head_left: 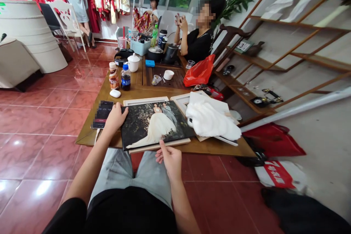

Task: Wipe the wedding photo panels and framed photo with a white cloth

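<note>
A wedding photo panel with a dark background lies over a pale wooden frame at the table's near edge. My left hand grips the panel's left edge, its thumb on top. At the front edge my right hand touches the picture with its outstretched thumb; its other fingers are loosely bent below the edge, apart from the thumb. To the left of my left hand is a phone showing a timer. A white cloth is heaped on more frames at the right.
Bottles, a white lidded cup and an earbud case stand at the back left of the wooden table. A red plastic bag sits at the back right. Across the table sits a person with raised hands. Shelves line the right wall.
</note>
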Demonstrator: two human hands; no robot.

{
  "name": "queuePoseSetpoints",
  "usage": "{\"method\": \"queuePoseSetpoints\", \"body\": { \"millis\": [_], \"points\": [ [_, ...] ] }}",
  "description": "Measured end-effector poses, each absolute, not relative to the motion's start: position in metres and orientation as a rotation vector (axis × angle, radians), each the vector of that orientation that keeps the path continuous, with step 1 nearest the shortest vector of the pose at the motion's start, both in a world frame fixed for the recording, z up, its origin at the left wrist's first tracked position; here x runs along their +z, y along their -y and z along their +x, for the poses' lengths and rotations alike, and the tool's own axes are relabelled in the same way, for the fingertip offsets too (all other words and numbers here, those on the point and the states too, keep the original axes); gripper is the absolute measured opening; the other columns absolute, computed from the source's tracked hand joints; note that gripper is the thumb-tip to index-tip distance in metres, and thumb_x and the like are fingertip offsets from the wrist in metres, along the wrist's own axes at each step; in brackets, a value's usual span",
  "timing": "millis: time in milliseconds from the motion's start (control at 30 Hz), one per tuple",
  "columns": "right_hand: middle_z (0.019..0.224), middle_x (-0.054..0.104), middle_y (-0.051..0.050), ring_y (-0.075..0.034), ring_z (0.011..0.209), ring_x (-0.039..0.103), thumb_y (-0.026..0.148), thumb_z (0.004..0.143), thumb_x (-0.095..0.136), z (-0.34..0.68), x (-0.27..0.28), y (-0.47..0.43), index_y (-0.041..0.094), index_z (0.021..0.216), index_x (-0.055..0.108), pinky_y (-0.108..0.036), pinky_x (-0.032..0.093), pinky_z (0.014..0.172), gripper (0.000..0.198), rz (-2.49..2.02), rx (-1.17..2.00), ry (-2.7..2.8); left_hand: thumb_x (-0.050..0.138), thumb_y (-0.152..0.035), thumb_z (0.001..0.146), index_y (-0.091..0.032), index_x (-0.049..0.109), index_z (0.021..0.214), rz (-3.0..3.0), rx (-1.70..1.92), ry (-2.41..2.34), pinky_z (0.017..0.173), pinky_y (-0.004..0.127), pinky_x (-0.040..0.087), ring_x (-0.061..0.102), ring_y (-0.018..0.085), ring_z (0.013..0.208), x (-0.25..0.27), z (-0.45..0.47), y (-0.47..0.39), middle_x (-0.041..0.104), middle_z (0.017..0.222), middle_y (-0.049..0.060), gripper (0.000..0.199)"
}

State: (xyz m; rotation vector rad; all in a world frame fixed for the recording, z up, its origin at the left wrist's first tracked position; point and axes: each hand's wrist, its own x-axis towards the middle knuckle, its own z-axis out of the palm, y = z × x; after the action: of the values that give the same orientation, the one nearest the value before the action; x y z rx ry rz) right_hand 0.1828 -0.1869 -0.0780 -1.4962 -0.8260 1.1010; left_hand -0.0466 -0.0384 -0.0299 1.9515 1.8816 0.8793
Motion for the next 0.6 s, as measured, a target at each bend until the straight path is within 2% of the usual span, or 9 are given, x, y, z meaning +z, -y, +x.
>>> {"method": "queuePoseSetpoints", "body": {
  "millis": [333,467,600],
  "points": [
    [0.036,0.055,-0.005,-0.014,0.030,0.049,0.078,0.078,0.064,0.180,-0.073,0.180,0.021,0.040,0.061,-0.027,0.038,0.037,0.069,-1.570,1.024,0.955,0.051,-0.043,0.097,-0.021,0.055,0.100,2.031,0.821,-1.931,0.093,0.042,0.049,0.066,0.031,0.099,-0.026,-0.049,0.020,0.066,0.102,0.015,0.023],
    [0.041,0.059,-0.004,-0.015,0.033,0.052,0.076,0.075,0.069,0.186,-0.067,0.185,0.020,0.046,0.063,-0.026,0.037,0.038,0.063,-1.542,1.020,0.999,0.048,-0.046,0.098,-0.020,0.058,0.104,2.102,0.680,-2.029,0.091,0.043,0.049,0.065,0.034,0.101,-0.016,-0.048,0.023,0.066,0.103,0.017,0.029],
    [0.051,0.064,-0.004,-0.015,0.042,0.056,0.073,0.077,0.069,0.215,-0.061,0.198,0.019,0.058,0.068,-0.026,0.042,0.045,0.058,-1.537,0.874,0.939,0.047,-0.043,0.099,-0.017,0.060,0.106,2.288,0.757,-2.111,0.101,0.051,0.042,0.058,0.040,0.115,0.003,-0.038,0.031,0.064,0.112,0.021,0.030]
  ]
}}
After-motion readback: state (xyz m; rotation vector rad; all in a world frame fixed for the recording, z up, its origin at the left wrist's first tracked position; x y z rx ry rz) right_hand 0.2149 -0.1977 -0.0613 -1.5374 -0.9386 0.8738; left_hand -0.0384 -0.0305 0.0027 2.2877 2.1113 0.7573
